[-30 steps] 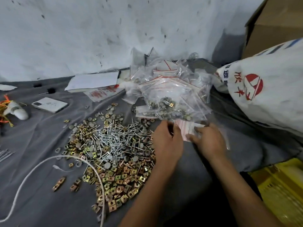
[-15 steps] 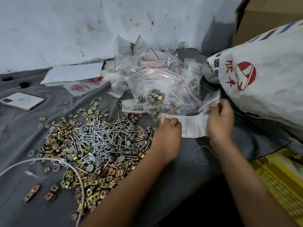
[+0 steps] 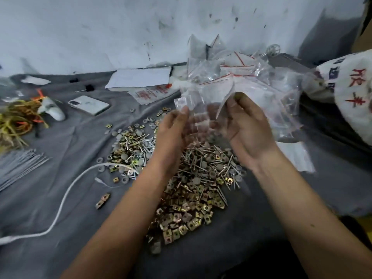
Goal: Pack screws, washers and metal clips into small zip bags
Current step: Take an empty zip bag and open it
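Both hands hold one small clear zip bag [image 3: 198, 109] in the air above the heap of screws, washers and metal clips [image 3: 187, 178], which lies on a grey cloth [image 3: 60, 198]. The left hand [image 3: 173, 133] pinches the bag's edge at about 9 o'clock, thumb against fingers; the right hand [image 3: 247, 129] pinches the edge at 3 o'clock, its fingers curled round the film. The bag is blurred, so I cannot tell whether its mouth is open. Its long axis seems to run roughly from 8 o'clock to 2 o'clock between the two grips, with the red-lined mouth likely toward 12, away from the person, though the blur leaves this unsure. The main risk, as I judge it, is that the thin slippery film slides out of one pinch, or that the mouth stays stuck together and the parts spill back onto the heap. The filled bags [image 3: 251, 81] at 1 o'clock lie close behind, and an elbow swing could scatter them.
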A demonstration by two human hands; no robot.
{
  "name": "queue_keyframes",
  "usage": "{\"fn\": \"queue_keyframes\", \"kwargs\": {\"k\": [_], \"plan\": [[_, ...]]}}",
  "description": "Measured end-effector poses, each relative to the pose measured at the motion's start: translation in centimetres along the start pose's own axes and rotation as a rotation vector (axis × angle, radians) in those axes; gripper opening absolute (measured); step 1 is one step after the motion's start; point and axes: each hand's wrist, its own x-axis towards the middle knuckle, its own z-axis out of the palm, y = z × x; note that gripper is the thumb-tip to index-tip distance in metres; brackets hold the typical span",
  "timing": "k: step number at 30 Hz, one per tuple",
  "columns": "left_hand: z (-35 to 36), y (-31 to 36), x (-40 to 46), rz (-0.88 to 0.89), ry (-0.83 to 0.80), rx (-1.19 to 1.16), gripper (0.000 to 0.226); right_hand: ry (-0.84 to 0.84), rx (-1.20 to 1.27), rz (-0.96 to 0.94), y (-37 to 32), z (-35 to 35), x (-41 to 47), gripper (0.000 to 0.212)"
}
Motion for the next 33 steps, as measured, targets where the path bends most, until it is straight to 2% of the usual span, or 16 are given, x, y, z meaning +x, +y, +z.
{"fn": "queue_keyframes", "kwargs": {"k": [3, 6, 10, 13, 16, 18, 20, 21, 22, 24, 26, 30, 33], "plan": [[-5.1, 0.9, -0.4, 0.113, 0.231, 0.107, 0.003, -0.088, -0.079, 0.089, 3.3, 2.5, 1.2, 0.028], [-9.1, 1.6, -0.9, 0.258, 0.385, 0.364, 0.007, -0.165, -0.192, 0.163, 5.5, 4.4, 2.5, 0.047], [-12.1, 1.9, -1.4, 0.402, 0.474, 0.623, 0.017, -0.204, -0.498, 0.108, 8.0, 4.5, 3.8, 0.028], [-12.7, 1.8, -1.4, 0.537, 0.610, 0.781, 0.014, -0.221, -0.464, 0.118, 8.9, 3.8, 3.7, 0.020], [-12.6, 0.9, -1.5, 0.539, 0.625, 0.844, 0.003, -0.206, -0.512, 0.073, 9.2, 3.1, 3.6, 0.015], [-12.1, 0.7, -1.6, 0.565, 0.733, 1.041, 0.019, -0.157, -0.502, 0.028, 9.4, 3.0, 3.4, 0.015], [-11.3, 0.8, -1.8, 0.747, 0.826, 1.167, 0.033, -0.111, -0.475, 0.003, 9.6, 3.2, 3.2, 0.014], [-10.5, 0.7, -2.0, 0.838, 0.762, 1.158, 0.033, -0.100, -0.469, -0.003, 9.7, 3.4, 3.1, 0.013], [-9.6, 0.5, -2.2, 0.855, 0.626, 1.112, 0.032, -0.094, -0.467, -0.011, 9.8, 3.5, 2.9, 0.013], [-7.9, -0.2, -2.3, 0.679, 0.326, 1.037, 0.036, -0.083, -0.445, -0.024, 10.1, 3.7, 2.8, 0.014], [-7.1, -1.1, -2.2, 0.525, 0.180, 1.003, 0.037, -0.080, -0.418, -0.030, 10.2, 3.5, 3.0, 0.018], [-7.5, -1.7, -2.0, 0.436, 0.188, 0.730, 0.009, -0.139, -0.424, -0.003, 10.6, 3.2, 3.2, 0.024], [-7.7, -1.7, -2.1, 0.368, 0.166, 0.652, 0.012, -0.137, -0.443, -0.019, 10.9, 3.1, 3.4, 0.025]]}}
